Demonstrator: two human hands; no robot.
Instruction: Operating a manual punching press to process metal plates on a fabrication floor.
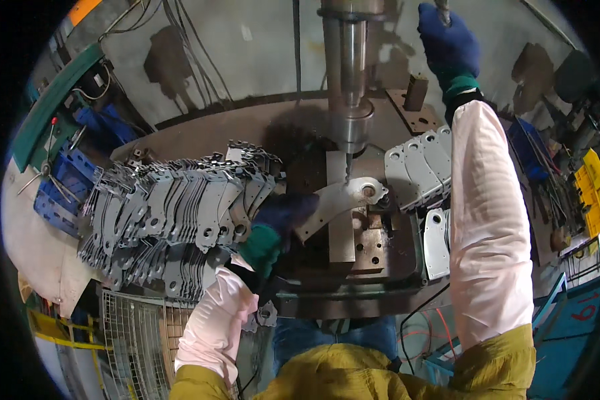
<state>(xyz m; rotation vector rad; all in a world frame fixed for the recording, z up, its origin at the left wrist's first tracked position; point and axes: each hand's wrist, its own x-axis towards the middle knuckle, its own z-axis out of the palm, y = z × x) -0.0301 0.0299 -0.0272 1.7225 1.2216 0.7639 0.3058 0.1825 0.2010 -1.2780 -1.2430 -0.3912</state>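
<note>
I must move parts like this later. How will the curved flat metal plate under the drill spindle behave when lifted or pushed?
The plate, held by the gloved left hand, looks thin, flat steel: probably stiff and heavy for its size. Being flat, it should slide rather than roll. Its cut edges may be sharp.

- The lever (441, 10) in the right hand (449, 43) ran off the top edge, so only its lower end showed.
- Left hand (283, 212) covered the near end of the curved metal plate (340, 200).
- Drill tip just past that hand's fingers was too small to make out.
- Stacked plates (180, 213) left of it blurred together.
</note>
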